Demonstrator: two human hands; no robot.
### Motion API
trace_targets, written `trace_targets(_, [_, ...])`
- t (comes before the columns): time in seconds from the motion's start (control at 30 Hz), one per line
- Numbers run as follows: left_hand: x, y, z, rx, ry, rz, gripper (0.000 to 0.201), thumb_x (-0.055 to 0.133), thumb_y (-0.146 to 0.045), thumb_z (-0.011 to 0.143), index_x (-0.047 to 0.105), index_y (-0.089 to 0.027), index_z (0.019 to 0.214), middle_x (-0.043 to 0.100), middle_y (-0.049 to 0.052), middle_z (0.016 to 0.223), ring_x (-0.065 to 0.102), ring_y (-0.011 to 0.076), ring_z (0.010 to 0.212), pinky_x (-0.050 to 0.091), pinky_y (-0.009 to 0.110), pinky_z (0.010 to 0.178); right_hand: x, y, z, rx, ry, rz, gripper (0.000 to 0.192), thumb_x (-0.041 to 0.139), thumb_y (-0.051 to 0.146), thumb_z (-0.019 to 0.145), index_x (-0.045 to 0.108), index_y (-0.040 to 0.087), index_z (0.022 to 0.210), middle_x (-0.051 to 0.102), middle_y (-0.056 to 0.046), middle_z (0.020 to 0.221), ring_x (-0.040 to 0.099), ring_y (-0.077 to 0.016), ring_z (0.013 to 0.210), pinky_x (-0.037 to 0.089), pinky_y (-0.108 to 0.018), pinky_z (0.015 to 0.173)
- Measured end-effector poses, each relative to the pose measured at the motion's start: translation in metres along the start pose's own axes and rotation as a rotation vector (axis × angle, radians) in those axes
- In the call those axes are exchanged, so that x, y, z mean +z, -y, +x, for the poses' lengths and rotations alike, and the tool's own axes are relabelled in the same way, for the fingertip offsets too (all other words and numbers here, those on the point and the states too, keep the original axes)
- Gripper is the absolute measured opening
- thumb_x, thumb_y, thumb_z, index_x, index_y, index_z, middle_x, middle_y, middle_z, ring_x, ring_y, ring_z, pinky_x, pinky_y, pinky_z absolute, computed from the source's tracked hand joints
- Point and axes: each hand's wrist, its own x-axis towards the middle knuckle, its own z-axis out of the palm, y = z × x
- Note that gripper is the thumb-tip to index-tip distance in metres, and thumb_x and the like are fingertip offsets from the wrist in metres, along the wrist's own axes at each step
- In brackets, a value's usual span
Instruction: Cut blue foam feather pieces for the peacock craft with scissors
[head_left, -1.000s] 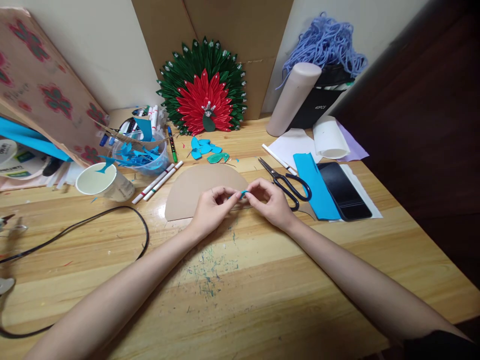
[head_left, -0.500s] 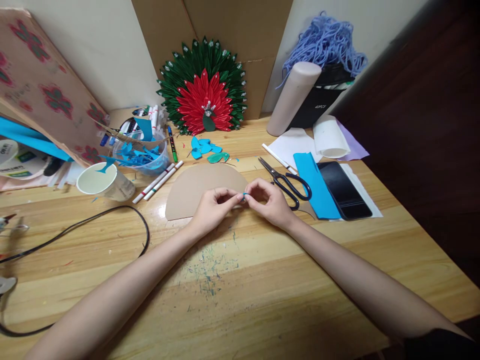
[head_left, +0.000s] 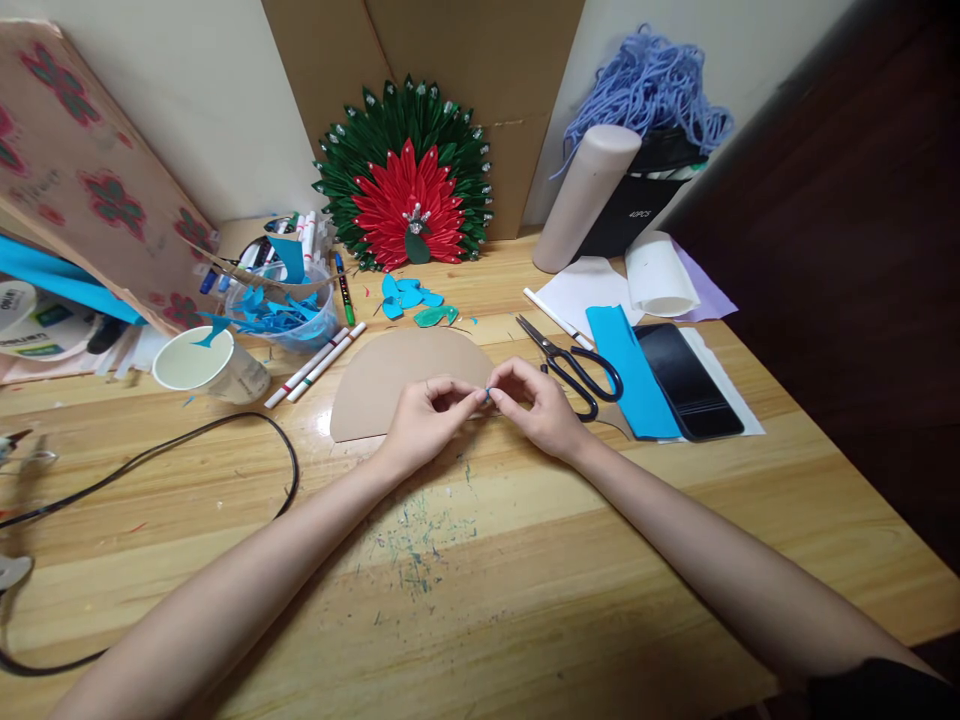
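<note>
Two hands meet at the centre of the wooden table (head_left: 525,560), fingertips pinched together on a tiny scrap of blue paper (head_left: 487,393) that shows only as a sliver between them. The left hand (head_left: 427,418) closes thumb and forefinger on one end, and the right hand (head_left: 536,405) pinches the other end, its remaining fingers curled loosely. The scrap is held just over the front edge of a tan half-round cardboard piece (head_left: 390,375) lying flat.

Work this small seems to call for light, even pressure from the fingertips, wrists resting on the table for steadiness; squeezing hard would likely crease thin paper where no fold is wanted.

At 3 o'clock from the hands lie black-handled steel scissors (head_left: 574,362), blades shut, and beyond them a smooth strip of blue paper (head_left: 630,370) beside a glossy black phone (head_left: 686,380). At 12 o'clock stands a round rosette of pointed green and red petals (head_left: 405,175), its outer tips beaded. Loose blue and green cut petals (head_left: 412,298) lie in front of it. At 10 o'clock sit a clear plastic tub of blue offcuts (head_left: 281,310), two white marker pens (head_left: 319,362) and a white paper cup (head_left: 202,362). A thin black cable (head_left: 187,440) loops at 9 o'clock.
</note>
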Motion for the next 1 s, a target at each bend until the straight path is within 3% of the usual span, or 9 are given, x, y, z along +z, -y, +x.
trace_targets(0.3, [0.0011,0.0017,-0.0038,0.195,-0.061,0.237,0.021,0.061,-0.034,0.08,0.07,-0.015,0.078,0.059,0.001,0.062,0.043,0.0074,0.049,0.032,0.02,0.045,0.0005,-0.0005,-0.0009,-0.031,-0.024,-0.029,0.004,0.053,0.022,0.083,0.049,0.021,0.082,0.056,0.0,0.076,0.057,-0.0141,0.068,0.047,-0.027,0.063])
trace_targets(0.57, [0.0002,0.0045,-0.0069,0.401,-0.085,0.387,0.015,0.058,-0.027,0.083,0.068,-0.017,0.083,0.064,0.003,0.07,0.052,0.0102,0.058,0.039,0.022,0.054,0.0003,0.0024,-0.0013,-0.067,-0.04,-0.075,0.007,0.056,0.019,0.08,0.05,0.021,0.082,0.055,0.0,0.074,0.056,-0.0133,0.066,0.047,-0.025,0.061])
trace_targets(1.0, [-0.0003,0.0013,-0.0071,0.335,-0.076,0.389,0.02,0.054,-0.031,0.086,0.069,-0.018,0.083,0.068,0.006,0.078,0.058,0.0135,0.068,0.043,0.024,0.063,0.0014,0.0032,-0.0019,-0.086,-0.094,-0.152,0.004,0.053,0.022,0.083,0.05,0.021,0.082,0.056,0.0,0.075,0.056,-0.0138,0.067,0.045,-0.026,0.062])
